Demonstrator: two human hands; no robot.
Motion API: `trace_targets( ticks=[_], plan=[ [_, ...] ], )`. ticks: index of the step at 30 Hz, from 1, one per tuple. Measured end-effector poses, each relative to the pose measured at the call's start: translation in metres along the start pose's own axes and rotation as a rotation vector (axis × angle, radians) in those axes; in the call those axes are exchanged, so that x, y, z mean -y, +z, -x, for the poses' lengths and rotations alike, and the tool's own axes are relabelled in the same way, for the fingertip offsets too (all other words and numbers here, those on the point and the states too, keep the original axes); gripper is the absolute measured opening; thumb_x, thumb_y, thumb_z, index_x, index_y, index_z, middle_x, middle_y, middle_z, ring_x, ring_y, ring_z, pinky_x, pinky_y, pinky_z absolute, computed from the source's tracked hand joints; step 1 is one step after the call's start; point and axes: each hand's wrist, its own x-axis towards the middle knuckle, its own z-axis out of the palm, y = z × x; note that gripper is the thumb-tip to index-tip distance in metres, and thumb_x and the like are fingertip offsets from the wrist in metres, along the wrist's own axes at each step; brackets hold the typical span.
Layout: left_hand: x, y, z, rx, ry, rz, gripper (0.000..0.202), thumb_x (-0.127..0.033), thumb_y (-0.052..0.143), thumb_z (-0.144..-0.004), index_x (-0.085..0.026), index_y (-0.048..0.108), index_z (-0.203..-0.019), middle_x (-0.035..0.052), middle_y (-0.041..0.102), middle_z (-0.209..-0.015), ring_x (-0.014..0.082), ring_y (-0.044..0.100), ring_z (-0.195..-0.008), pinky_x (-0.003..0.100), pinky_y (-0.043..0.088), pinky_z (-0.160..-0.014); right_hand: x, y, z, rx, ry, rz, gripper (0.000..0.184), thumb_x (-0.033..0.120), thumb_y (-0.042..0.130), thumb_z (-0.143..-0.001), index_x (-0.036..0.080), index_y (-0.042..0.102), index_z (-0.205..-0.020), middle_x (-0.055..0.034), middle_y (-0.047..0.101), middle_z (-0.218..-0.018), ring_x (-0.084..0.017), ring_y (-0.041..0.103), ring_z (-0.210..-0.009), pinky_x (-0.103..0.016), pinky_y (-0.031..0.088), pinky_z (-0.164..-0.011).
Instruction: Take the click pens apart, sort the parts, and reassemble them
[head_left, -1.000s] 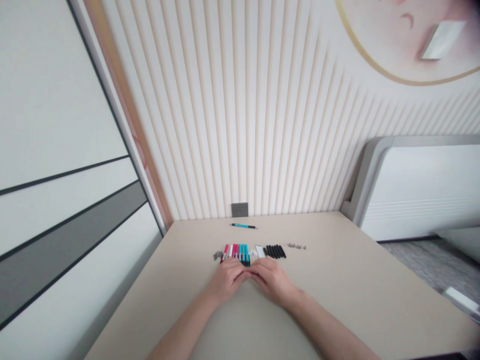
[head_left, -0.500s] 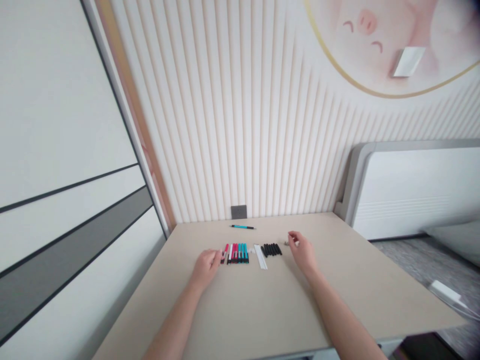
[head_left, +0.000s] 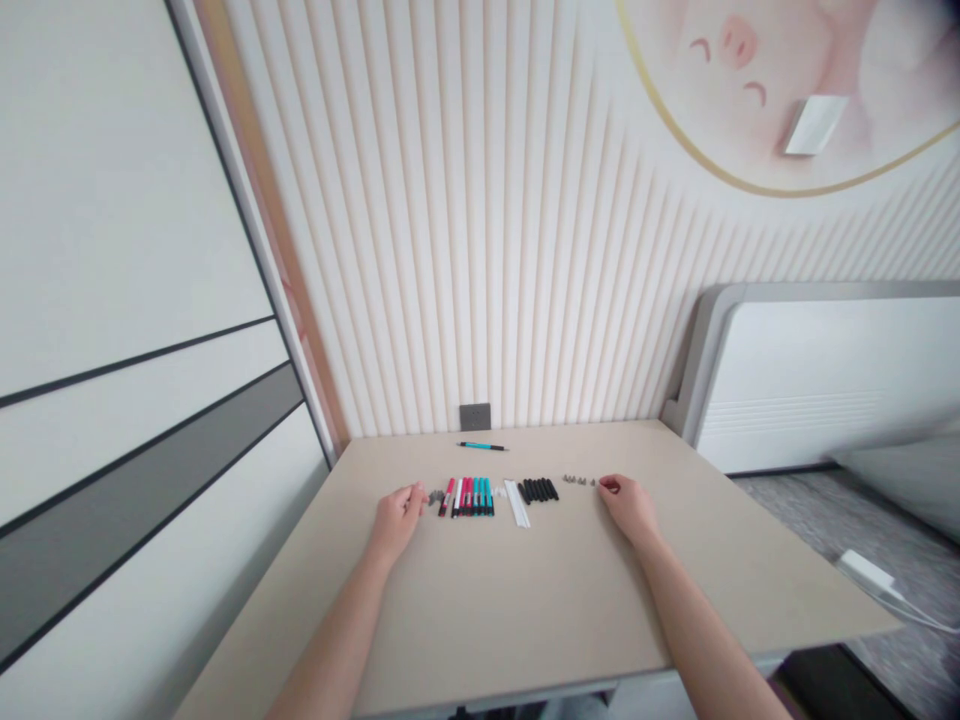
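My left hand [head_left: 400, 520] is closed in a pinch at the left end of a row of pen parts, beside a small pile of grey pieces [head_left: 436, 496]. What its fingertips hold, if anything, is too small to make out. My right hand [head_left: 630, 510] rests on the table with thumb and forefinger together, just right of several small metal pieces [head_left: 574, 480]; its fingertips hide whatever may be in them. Between the hands lie red, white and teal pen barrels [head_left: 472, 497], small white pieces [head_left: 499, 492], thin white sticks [head_left: 517, 503] and short black tubes [head_left: 538, 491].
A teal-and-black pen [head_left: 482, 446] lies toward the back of the beige table [head_left: 495, 600], below a dark wall socket [head_left: 475, 417]. A white cabinet [head_left: 150, 560] rises on the left. A bed headboard [head_left: 810, 380] stands at right.
My right hand has moved right, uncovering the row of small metal pieces. My left hand has drawn slightly left, and the grey pieces beside it now show.
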Motion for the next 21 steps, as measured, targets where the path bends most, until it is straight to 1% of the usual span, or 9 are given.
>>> trace_targets(
  ticks=[4, 9, 13, 15, 17, 19, 20, 21],
  plan=[
    [-0.001, -0.001, 0.0, 0.004, 0.011, -0.006, 0.053, -0.053, 0.036, -0.094, -0.017, 0.067, -0.07, 0.0033, 0.065, -0.058, 0.0173, 0.059, -0.054, 0.025, 0.044, -0.056, 0.0, 0.003, -0.001, 0.014, -0.01, 0.006, 0.021, 0.03, 0.058, -0.078, 0.025, 0.07, -0.094, -0.0037, 0.074, -0.091, -0.022, 0.067, -0.089, -0.03, 0.043, -0.077],
    [-0.004, 0.0, 0.0, 0.015, 0.007, -0.013, 0.054, -0.053, 0.035, -0.093, -0.017, 0.067, -0.069, 0.0035, 0.064, -0.057, 0.0174, 0.059, -0.053, 0.026, 0.044, -0.057, 0.0, 0.005, -0.002, 0.023, -0.021, -0.011, 0.026, 0.026, 0.057, -0.078, 0.023, 0.068, -0.102, -0.0025, 0.074, -0.093, -0.02, 0.068, -0.089, -0.028, 0.044, -0.078],
    [-0.005, -0.001, -0.001, 0.021, 0.006, -0.016, 0.054, -0.054, 0.035, -0.093, -0.017, 0.067, -0.069, 0.0039, 0.065, -0.058, 0.0177, 0.06, -0.054, 0.026, 0.045, -0.059, -0.002, 0.002, 0.0, 0.016, -0.025, -0.031, 0.033, 0.025, 0.057, -0.076, 0.022, 0.066, -0.108, -0.0023, 0.073, -0.092, -0.018, 0.068, -0.084, -0.027, 0.045, -0.074],
    [-0.005, -0.001, -0.001, 0.028, 0.008, -0.013, 0.055, -0.054, 0.035, -0.093, -0.018, 0.067, -0.069, 0.0041, 0.065, -0.058, 0.0179, 0.061, -0.055, 0.026, 0.045, -0.06, 0.0, -0.002, 0.001, -0.002, -0.022, -0.039, 0.036, 0.025, 0.055, -0.078, 0.02, 0.064, -0.112, -0.0044, 0.072, -0.095, -0.018, 0.068, -0.081, -0.027, 0.045, -0.072],
    [-0.005, -0.001, -0.001, 0.031, 0.008, -0.012, 0.055, -0.055, 0.035, -0.093, -0.018, 0.066, -0.068, 0.0041, 0.065, -0.058, 0.018, 0.061, -0.056, 0.026, 0.045, -0.06, 0.009, -0.006, 0.003, -0.068, -0.021, -0.053, 0.035, 0.028, 0.048, -0.084, 0.017, 0.063, -0.113, -0.0078, 0.071, -0.099, -0.019, 0.067, -0.081, -0.029, 0.046, -0.072],
    [-0.003, 0.0, -0.001, 0.036, 0.007, -0.011, 0.055, -0.056, 0.035, -0.092, -0.018, 0.066, -0.068, 0.004, 0.065, -0.058, 0.0181, 0.061, -0.056, 0.026, 0.045, -0.06, 0.028, -0.007, 0.004, -0.174, -0.064, -0.079, 0.035, 0.03, 0.04, -0.09, 0.015, 0.064, -0.11, -0.0103, 0.071, -0.1, -0.021, 0.065, -0.084, -0.031, 0.047, -0.076],
    [-0.003, 0.0, -0.001, 0.04, 0.007, -0.01, 0.054, -0.055, 0.035, -0.092, -0.018, 0.066, -0.068, 0.0039, 0.065, -0.058, 0.0181, 0.061, -0.057, 0.026, 0.045, -0.06, 0.043, -0.006, 0.005, -0.212, -0.127, -0.091, 0.035, 0.031, 0.038, -0.092, 0.015, 0.064, -0.11, -0.0108, 0.071, -0.1, -0.021, 0.065, -0.086, -0.032, 0.047, -0.079],
    [-0.002, 0.001, -0.001, 0.044, 0.009, -0.009, 0.054, -0.055, 0.035, -0.093, -0.018, 0.066, -0.068, 0.004, 0.065, -0.058, 0.0182, 0.061, -0.057, 0.026, 0.045, -0.059, 0.059, -0.004, 0.006, -0.203, -0.224, -0.082, 0.034, 0.03, 0.039, -0.092, 0.015, 0.065, -0.109, -0.0114, 0.07, -0.101, -0.022, 0.064, -0.089, -0.033, 0.047, -0.083]
  ],
)
